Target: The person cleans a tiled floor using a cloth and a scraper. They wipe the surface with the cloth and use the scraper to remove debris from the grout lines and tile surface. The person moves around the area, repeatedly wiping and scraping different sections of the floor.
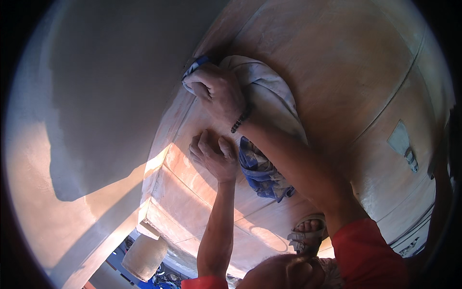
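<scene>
My right hand [215, 91], with a dark bracelet at the wrist, is closed on a blue-and-white rag [199, 61] against the edge where the grey wall [103, 96] meets the tiled floor [346, 77]. Below it, my left hand [215, 156] rests on the dusty tiles, fingers bent and apart, holding nothing. A large pale cloth [272, 101] lies under and beside my right arm, with a crumpled blue patterned cloth [260, 178] below it, just right of my left hand.
A flat scraper with a handle [399, 137] lies on the floor at the right. My sandaled foot [308, 231] shows at the bottom. At lower left, beyond the floor's edge, stands a round dusty container [144, 255] among blue and dark items. Sunlight falls across the lower left.
</scene>
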Motion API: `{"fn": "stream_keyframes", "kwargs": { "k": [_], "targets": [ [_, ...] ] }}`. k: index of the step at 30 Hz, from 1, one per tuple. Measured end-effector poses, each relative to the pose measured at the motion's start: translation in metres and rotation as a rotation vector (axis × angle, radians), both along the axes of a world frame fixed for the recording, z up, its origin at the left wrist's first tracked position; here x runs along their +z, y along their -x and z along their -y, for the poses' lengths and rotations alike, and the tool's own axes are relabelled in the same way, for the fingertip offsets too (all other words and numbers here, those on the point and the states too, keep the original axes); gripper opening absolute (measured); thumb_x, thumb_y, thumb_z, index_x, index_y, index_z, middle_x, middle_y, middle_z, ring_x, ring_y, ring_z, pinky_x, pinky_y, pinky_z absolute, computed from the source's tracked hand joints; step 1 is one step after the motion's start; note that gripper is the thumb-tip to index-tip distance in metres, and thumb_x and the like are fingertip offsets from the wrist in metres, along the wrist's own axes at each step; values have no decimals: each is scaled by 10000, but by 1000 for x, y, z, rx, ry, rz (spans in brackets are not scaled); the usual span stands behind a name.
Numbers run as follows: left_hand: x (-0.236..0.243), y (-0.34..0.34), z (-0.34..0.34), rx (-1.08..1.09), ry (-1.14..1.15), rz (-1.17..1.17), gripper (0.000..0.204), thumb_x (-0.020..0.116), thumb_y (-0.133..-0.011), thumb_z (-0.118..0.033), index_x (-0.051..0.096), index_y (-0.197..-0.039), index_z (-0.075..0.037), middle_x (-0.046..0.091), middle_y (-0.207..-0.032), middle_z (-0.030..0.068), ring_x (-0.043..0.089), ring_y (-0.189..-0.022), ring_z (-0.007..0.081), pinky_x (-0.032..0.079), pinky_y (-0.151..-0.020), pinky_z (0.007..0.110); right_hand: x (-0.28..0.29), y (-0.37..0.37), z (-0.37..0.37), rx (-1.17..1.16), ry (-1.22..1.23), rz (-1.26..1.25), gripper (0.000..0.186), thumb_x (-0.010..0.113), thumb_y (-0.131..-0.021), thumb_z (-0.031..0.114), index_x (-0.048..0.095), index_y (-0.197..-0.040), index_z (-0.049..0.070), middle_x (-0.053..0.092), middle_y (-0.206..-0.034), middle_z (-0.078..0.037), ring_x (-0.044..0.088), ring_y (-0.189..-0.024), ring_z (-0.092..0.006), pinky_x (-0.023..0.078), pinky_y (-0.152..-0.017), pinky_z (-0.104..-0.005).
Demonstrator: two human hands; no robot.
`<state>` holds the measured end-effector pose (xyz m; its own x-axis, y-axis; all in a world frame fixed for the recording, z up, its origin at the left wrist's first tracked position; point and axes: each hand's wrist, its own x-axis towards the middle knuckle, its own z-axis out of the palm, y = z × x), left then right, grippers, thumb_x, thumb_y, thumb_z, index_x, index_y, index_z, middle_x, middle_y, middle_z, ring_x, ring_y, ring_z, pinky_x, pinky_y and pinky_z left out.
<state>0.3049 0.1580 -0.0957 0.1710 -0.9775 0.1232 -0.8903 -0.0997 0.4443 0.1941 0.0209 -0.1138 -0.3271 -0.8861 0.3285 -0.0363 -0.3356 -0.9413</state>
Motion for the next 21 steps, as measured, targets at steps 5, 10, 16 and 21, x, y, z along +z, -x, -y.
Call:
{"fn": "stream_keyframes", "kwargs": {
  "k": [5,10,16,21],
  "targets": [
    [2,-18,-6,-113,32,356,569,453,-978,-521,556,-1185,-2,519,-1174,226,452,-1125,388,317,-966,503,7,84,-12,-203,-461,475,85,621,-928,59,664,-993,25,676,-865,-22,607,-803,-82,501,-714,-265],
    [4,-11,-2,-128,36,327,582,444,-979,-541,565,-1171,-4,525,-1160,220,452,-1121,384,320,-961,501,9,200,13,-502,-541,574,163,619,-921,156,653,-992,14,668,-927,-87,622,-845,-199,495,-756,-317],
    [6,-10,-1,-149,33,322,611,433,-980,-579,567,-1167,-13,536,-1135,214,466,-1103,378,327,-958,499,-49,210,26,-439,-292,304,164,676,-897,110,661,-1026,12,674,-910,-45,618,-790,-121,501,-680,-265],
    [2,-11,-2,-145,54,306,581,449,-985,-548,565,-1195,-19,530,-1153,216,474,-1095,377,343,-944,499,-21,167,64,-352,-456,760,146,725,-846,56,678,-964,-15,675,-864,-36,604,-739,-93,494,-624,-248]
  ]
}}
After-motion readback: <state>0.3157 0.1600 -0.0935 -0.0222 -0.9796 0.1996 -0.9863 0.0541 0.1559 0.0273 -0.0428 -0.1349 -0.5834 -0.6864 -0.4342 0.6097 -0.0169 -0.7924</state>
